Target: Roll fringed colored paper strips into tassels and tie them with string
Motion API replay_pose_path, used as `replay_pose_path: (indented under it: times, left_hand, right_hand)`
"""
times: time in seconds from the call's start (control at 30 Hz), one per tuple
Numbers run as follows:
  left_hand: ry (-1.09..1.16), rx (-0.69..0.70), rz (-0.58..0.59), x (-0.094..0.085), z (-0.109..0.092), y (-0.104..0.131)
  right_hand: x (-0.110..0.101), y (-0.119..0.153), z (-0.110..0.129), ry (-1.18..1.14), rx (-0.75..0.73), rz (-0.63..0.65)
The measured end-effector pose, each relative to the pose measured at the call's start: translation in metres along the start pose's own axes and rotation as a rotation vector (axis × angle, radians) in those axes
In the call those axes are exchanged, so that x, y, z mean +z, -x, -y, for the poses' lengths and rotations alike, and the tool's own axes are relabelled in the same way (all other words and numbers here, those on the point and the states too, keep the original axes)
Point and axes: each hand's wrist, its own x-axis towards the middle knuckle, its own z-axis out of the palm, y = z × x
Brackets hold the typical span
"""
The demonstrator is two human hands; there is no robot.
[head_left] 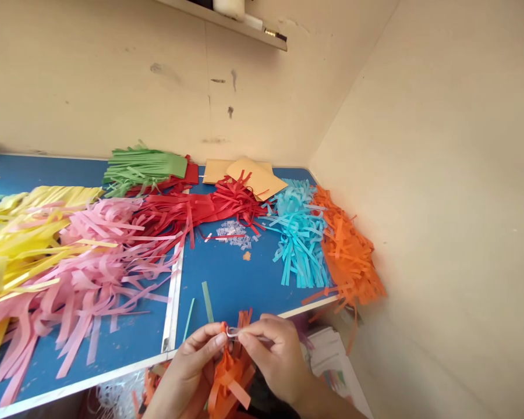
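Note:
Near the table's front edge, my left hand (196,364) pinches the twisted top of an orange paper tassel (227,378), whose strips hang down between my hands. To its right, my right hand (275,355) is closed with thumb and forefinger on a thin white string (232,333), which curves at the tassel's top. Both hands are close together. The lower part of the tassel and some fingers of my left hand are partly hidden.
Pink (100,250), yellow (30,238), green (146,166), red (201,206), light blue (299,233) and orange fringed paper (349,250) lies on the blue table (244,276). Small clear pieces (236,233) sit mid-table. Yellow paper (255,177) is by the wall; a shelf (227,20) hangs above.

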Motion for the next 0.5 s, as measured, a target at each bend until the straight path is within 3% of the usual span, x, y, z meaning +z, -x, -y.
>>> replay_pose_path:
  times: [0.17, 0.4, 0.5]
  left_hand:
    - [0.021, -0.037, 0.046, 0.004, -0.003, 0.004]
    - [-0.035, -0.032, 0.116, -0.007, 0.001, -0.004]
    - [-0.235, 0.183, 0.068, -0.01, 0.003, -0.006]
  right_hand:
    - [-0.002, 0.001, 0.0, -0.021, 0.027, 0.004]
    - [-0.001, -0.001, -0.002, 0.041, 0.004, -0.009]
    - [0.001, 0.0, 0.0, 0.185, -0.077, 0.029]
